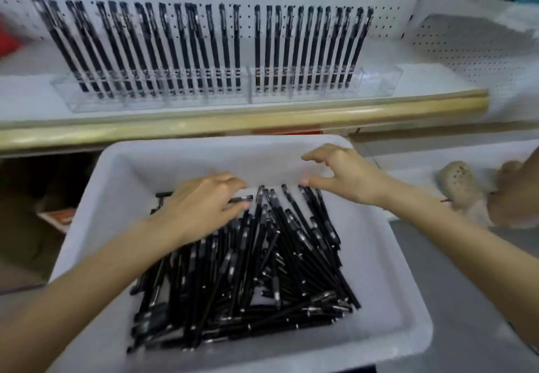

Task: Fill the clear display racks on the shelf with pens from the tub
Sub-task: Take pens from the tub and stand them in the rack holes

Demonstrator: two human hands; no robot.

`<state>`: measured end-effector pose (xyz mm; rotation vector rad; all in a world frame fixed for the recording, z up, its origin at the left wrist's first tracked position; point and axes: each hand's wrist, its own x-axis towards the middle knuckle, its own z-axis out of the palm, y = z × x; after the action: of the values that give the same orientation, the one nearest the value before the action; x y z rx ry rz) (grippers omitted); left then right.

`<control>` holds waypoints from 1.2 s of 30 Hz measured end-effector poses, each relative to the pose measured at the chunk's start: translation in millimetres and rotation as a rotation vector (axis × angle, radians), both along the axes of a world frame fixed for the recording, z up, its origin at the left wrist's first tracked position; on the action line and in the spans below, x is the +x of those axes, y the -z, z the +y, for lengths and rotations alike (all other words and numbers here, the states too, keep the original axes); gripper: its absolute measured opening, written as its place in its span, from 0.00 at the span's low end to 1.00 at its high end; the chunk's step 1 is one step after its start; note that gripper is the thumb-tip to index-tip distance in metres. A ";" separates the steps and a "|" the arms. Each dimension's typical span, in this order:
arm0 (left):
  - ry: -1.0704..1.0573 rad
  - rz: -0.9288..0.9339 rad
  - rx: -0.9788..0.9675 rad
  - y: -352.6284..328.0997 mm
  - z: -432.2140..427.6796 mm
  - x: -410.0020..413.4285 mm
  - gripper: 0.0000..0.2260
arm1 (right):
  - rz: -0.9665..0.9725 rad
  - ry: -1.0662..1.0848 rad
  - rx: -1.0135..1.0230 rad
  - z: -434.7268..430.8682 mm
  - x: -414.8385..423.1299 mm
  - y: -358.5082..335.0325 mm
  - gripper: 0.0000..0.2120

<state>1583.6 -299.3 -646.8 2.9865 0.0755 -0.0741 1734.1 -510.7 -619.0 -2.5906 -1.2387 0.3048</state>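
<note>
Black plastic pens (248,270) lie lengthwise in our white rectangular tub (408,299), left hand (201,203) nearer, grip curled round one crosswise pen (245,198), right hand (347,174) spread empty above their far tips.

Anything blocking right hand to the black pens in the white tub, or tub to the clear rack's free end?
Nothing visible. The right hand hovers open above the black pens in the open-topped white tub; the clear plastic rack's free right end stands unobstructed.
</note>
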 end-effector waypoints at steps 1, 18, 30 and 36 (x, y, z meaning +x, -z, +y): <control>-0.016 0.017 -0.009 6.0 1.0 -7.3 0.22 | 0.035 -0.003 0.000 3.6 -6.5 8.2 0.29; -0.438 0.224 -0.344 61.1 -18.9 -26.0 0.18 | 0.438 0.203 -0.074 29.3 -36.6 81.3 0.31; -0.569 0.222 -0.399 61.6 -27.0 -15.0 0.13 | 0.681 0.407 0.175 40.7 -28.7 104.3 0.11; -0.580 0.209 -0.386 63.1 -29.6 -14.4 0.12 | 0.712 0.428 0.236 42.7 -29.9 107.2 0.11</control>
<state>1569.2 -328.9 -709.9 2.4518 0.8359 -0.2913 1704.2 -468.0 -726.2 -2.1545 -0.4333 0.8331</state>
